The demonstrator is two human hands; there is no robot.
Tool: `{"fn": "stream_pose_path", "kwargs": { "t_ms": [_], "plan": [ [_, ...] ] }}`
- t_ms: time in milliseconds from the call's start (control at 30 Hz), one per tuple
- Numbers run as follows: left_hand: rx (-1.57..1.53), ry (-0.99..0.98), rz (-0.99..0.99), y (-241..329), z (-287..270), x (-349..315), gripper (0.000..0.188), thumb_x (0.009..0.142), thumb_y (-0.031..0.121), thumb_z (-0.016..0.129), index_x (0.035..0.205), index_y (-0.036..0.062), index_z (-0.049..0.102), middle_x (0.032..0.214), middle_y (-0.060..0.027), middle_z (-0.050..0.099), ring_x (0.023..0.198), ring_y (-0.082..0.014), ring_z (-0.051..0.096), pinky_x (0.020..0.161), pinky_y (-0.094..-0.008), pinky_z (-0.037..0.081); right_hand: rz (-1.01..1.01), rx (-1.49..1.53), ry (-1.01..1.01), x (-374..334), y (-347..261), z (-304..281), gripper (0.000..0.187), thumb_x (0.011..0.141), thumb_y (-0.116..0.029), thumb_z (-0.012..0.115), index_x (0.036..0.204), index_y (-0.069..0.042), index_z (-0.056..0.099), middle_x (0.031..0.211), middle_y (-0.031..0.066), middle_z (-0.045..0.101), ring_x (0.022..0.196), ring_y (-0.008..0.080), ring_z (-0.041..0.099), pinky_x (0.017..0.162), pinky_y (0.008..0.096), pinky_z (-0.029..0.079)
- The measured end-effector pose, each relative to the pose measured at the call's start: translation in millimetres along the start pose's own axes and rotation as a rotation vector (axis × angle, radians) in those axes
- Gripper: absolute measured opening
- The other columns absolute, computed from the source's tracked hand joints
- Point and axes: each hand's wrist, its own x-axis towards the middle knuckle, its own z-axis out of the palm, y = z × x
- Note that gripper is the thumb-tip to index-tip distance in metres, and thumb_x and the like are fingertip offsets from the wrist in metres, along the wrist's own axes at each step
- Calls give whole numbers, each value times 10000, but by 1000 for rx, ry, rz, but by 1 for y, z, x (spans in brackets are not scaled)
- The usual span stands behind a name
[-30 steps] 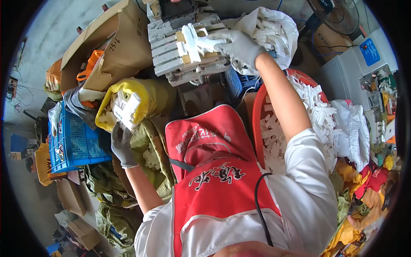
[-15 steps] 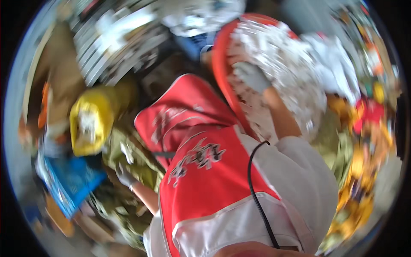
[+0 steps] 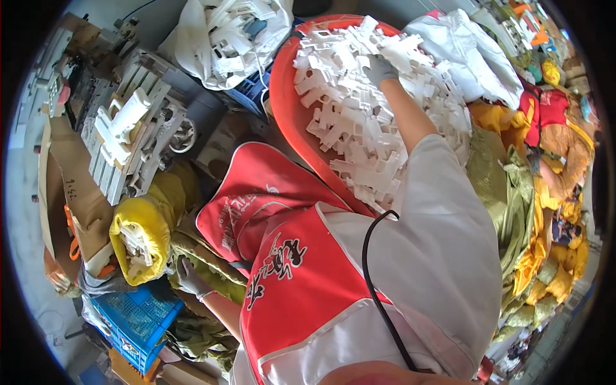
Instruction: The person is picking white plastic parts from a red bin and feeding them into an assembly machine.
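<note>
A large orange-red tub (image 3: 286, 96) at the far middle is heaped with white plastic parts (image 3: 359, 128), several of them shaped like toy guns. My right hand (image 3: 381, 70), in a grey glove, reaches deep into the heap with its fingers curled on a white part; the fingertips are partly hidden. On the left, my gloved left hand (image 3: 190, 278) is open with the fingers apart, at the mouth of an olive-green sack (image 3: 224, 282). Just beyond it lies a yellow sack (image 3: 146, 224) with white parts inside.
A blue plastic crate (image 3: 138, 317) stands at the near left, with a cardboard box (image 3: 80, 167) beyond it. White sacks (image 3: 471, 54) flank the tub at the far side and right. Grey slatted equipment (image 3: 122, 144) stands at the far left. Yellow and green sacks (image 3: 513, 205) pile up on the right.
My right hand has moved farther up the heap, away from me. My left hand stays near the green sack, slightly closer to the yellow one. The view has shifted and sharpened.
</note>
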Motion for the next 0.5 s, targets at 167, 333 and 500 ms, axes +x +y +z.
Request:
{"fn": "stream_pose_path", "kwargs": {
  "t_ms": [167, 333, 500],
  "plan": [
    [53, -14, 26, -3, -14, -12, 296, 898, 177, 570, 1106, -31, 605, 1052, -89, 644, 938, -165, 596, 832, -279, 472, 161, -24, -77, 53, -10, 31, 839, 764, -623, 472, 1399, -102, 299, 1422, 158, 347, 1289, 303, 377, 1044, 402, 319],
    [86, 61, 53, 22, -15, -21, 240, 886, 143, 578, 1056, -18, 631, 1009, -84, 656, 909, -145, 601, 813, -264, 474, 195, -46, -171, 36, -49, 27, 762, 726, -438, 643, 1386, -265, 303, 1383, 100, 419, 1233, 291, 452, 982, 450, 388],
    [119, 60, 159, 84, -1, -22, 248, 883, 121, 574, 1077, -28, 616, 1008, -98, 663, 916, -139, 617, 826, -258, 471, -37, 204, -151, 2, -69, -5, 598, 722, -336, 652, 1238, -148, 416, 1252, 162, 510, 1118, 341, 527, 877, 438, 441]
  ]
}}
